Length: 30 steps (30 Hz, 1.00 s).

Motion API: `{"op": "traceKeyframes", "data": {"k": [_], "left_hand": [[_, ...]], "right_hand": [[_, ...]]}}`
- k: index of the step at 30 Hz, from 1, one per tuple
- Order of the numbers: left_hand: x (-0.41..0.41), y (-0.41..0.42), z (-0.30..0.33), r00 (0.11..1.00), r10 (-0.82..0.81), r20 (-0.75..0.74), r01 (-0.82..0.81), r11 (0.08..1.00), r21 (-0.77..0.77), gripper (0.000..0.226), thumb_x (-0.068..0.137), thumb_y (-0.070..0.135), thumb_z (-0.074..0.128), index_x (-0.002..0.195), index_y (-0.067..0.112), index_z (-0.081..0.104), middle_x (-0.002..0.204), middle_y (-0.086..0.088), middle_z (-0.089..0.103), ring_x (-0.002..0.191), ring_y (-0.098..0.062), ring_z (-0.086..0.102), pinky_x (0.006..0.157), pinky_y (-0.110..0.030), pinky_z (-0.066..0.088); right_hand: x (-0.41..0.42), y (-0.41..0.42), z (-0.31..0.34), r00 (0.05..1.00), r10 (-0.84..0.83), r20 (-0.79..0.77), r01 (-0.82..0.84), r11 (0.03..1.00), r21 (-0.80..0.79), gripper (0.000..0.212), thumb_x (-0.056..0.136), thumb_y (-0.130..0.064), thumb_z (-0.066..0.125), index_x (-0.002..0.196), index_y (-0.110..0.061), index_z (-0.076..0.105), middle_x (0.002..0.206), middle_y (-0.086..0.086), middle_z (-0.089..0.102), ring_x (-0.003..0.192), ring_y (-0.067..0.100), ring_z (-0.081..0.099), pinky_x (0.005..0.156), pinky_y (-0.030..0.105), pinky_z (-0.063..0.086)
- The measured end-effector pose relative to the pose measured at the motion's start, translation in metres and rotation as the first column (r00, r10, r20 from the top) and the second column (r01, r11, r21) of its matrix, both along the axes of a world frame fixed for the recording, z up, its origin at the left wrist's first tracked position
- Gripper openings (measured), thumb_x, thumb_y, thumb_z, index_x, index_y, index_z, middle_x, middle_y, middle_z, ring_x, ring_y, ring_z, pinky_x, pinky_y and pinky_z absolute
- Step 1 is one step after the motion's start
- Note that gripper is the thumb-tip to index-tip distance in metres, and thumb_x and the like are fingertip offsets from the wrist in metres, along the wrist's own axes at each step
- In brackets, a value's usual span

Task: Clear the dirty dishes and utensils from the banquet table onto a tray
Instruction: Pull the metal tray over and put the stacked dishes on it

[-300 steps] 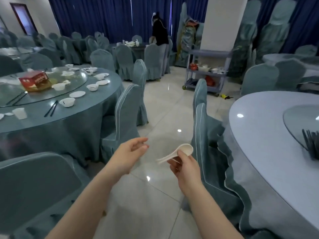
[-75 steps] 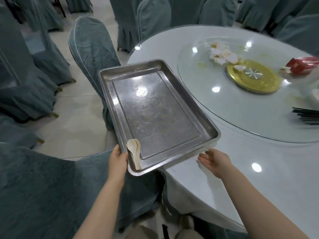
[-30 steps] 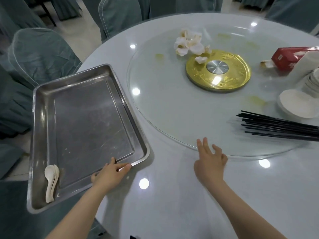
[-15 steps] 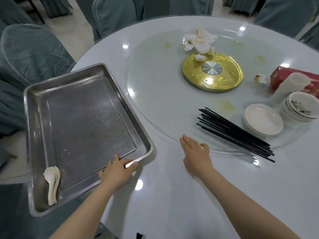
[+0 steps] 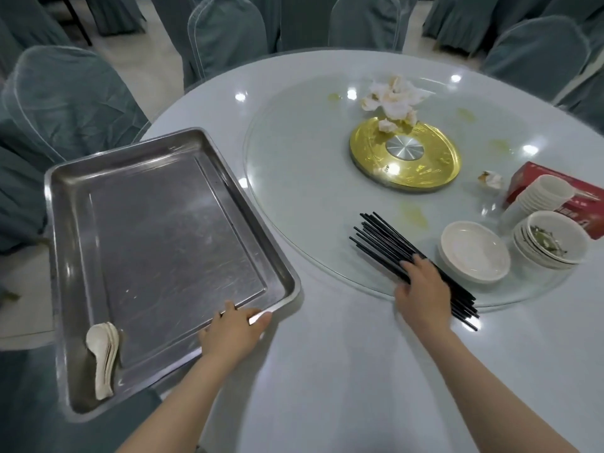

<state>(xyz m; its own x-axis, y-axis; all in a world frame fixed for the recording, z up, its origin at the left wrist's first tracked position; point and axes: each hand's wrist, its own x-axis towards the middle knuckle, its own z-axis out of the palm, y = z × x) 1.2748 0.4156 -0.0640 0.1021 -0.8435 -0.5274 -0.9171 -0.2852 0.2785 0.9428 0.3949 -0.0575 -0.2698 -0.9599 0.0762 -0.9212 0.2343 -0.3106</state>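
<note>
A steel tray (image 5: 65,256) lies on the round table's left edge, overhanging it, with stacked white spoons (image 5: 105,354) in its near left corner. My left hand (image 5: 233,335) grips the tray's near right rim, thumb along the edge. A bundle of black chopsticks (image 5: 389,246) lies on the glass turntable (image 5: 300,191). My right hand (image 5: 421,289) curls round the bundle's near part. To the right stand stacked white plates (image 5: 474,251), stacked bowls (image 5: 552,245) with food scraps, and a leaning stack of white cups (image 5: 539,194).
A gold disc (image 5: 405,158) marks the turntable's centre, with crumpled napkins (image 5: 392,99) behind it. A red tissue box (image 5: 575,197) lies at the far right. Chairs in grey-green covers (image 5: 65,103) ring the table.
The turntable has turned, bringing chopsticks and dishes nearer. My right hand left the turntable's edge and took hold of the chopsticks. My left hand stays on the tray rim.
</note>
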Motion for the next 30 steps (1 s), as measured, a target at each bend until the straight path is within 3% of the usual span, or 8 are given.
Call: {"op": "traceKeyframes", "data": {"k": [2, 4, 9, 13, 17, 20, 24, 30], "left_hand": [[-0.005, -0.001, -0.001, 1.000, -0.004, -0.004, 0.004, 1.000, -0.005, 0.047, 0.091, 0.068, 0.031, 0.125, 0.045, 0.056, 0.131, -0.003, 0.044, 0.127, -0.029, 0.042, 0.100, -0.051, 0.038], [-0.005, -0.002, -0.002, 1.000, 0.007, -0.008, -0.007, 1.000, -0.013, 0.048, 0.091, 0.067, 0.032, 0.124, 0.043, 0.056, 0.126, -0.003, 0.046, 0.124, -0.029, 0.043, 0.099, -0.050, 0.040], [-0.002, -0.003, -0.004, 1.000, -0.015, 0.009, 0.015, 1.000, 0.002, 0.049, 0.091, 0.069, 0.029, 0.125, 0.044, 0.054, 0.132, -0.005, 0.044, 0.127, -0.030, 0.042, 0.099, -0.050, 0.041], [0.002, -0.003, -0.007, 0.999, -0.034, 0.011, 0.034, 0.999, 0.014, 0.051, 0.090, 0.070, 0.028, 0.126, 0.044, 0.053, 0.142, -0.008, 0.040, 0.132, -0.034, 0.038, 0.098, -0.053, 0.042], [0.004, -0.003, -0.011, 0.998, -0.055, 0.010, 0.055, 0.998, 0.013, 0.052, 0.090, 0.070, 0.027, 0.124, 0.042, 0.054, 0.141, -0.011, 0.040, 0.131, -0.036, 0.039, 0.096, -0.054, 0.045], [0.005, -0.004, -0.012, 0.997, -0.070, 0.015, 0.069, 0.998, 0.009, 0.052, 0.090, 0.069, 0.028, 0.125, 0.041, 0.054, 0.140, -0.011, 0.041, 0.129, -0.036, 0.040, 0.095, -0.053, 0.046], [0.006, -0.003, -0.015, 0.997, -0.082, 0.012, 0.082, 0.997, -0.005, 0.050, 0.091, 0.068, 0.030, 0.124, 0.040, 0.055, 0.137, -0.012, 0.042, 0.126, -0.036, 0.043, 0.094, -0.052, 0.046], [0.005, 0.000, -0.013, 0.994, -0.109, 0.016, 0.109, 0.993, -0.044, 0.043, 0.090, 0.065, 0.036, 0.121, 0.040, 0.054, 0.103, 0.004, 0.036, 0.111, -0.027, 0.046, 0.089, -0.045, 0.047]], "right_hand": [[-0.025, 0.000, -0.003, 0.998, -0.061, -0.029, 0.066, 0.977, 0.203, 0.061, 0.091, -0.027, 0.054, 0.146, -0.009, 0.035, 0.156, 0.010, 0.027, 0.146, 0.026, 0.020, 0.113, 0.043, 0.027], [-0.035, -0.002, -0.007, 0.998, -0.050, -0.034, 0.058, 0.956, 0.286, 0.070, 0.093, -0.041, 0.050, 0.151, -0.010, 0.023, 0.159, 0.007, 0.021, 0.146, 0.023, 0.016, 0.116, 0.039, 0.020], [-0.023, -0.010, -0.007, 0.997, 0.018, -0.078, 0.000, 0.974, 0.228, 0.060, 0.093, -0.037, 0.055, 0.143, -0.012, 0.034, 0.142, 0.011, 0.041, 0.129, 0.031, 0.037, 0.104, 0.041, 0.034], [-0.017, -0.015, -0.007, 0.997, 0.015, -0.074, 0.004, 0.969, 0.247, 0.062, 0.089, -0.045, 0.057, 0.141, -0.018, 0.038, 0.138, 0.010, 0.038, 0.127, 0.031, 0.035, 0.103, 0.040, 0.031], [-0.017, -0.017, -0.013, 0.999, 0.046, -0.027, -0.038, 0.967, 0.251, 0.064, 0.090, -0.049, 0.055, 0.143, -0.018, 0.035, 0.157, 0.015, 0.017, 0.145, 0.029, 0.014, 0.116, 0.040, 0.016], [-0.013, -0.021, -0.015, 0.997, 0.069, -0.023, -0.062, 0.971, 0.229, 0.069, 0.089, -0.047, 0.055, 0.144, -0.013, 0.031, 0.152, 0.012, 0.028, 0.140, 0.030, 0.023, 0.113, 0.041, 0.023], [-0.005, -0.025, -0.010, 0.998, -0.037, -0.057, 0.051, 0.962, 0.267, 0.073, 0.084, -0.055, 0.056, 0.141, -0.015, 0.032, 0.137, 0.009, 0.038, 0.128, 0.031, 0.033, 0.103, 0.043, 0.030], [-0.002, -0.034, -0.003, 1.000, 0.019, 0.016, -0.023, 0.948, 0.319, 0.063, 0.079, -0.049, 0.064, 0.124, -0.010, 0.046, 0.123, 0.013, 0.046, 0.116, 0.031, 0.043, 0.096, 0.039, 0.040]]}}
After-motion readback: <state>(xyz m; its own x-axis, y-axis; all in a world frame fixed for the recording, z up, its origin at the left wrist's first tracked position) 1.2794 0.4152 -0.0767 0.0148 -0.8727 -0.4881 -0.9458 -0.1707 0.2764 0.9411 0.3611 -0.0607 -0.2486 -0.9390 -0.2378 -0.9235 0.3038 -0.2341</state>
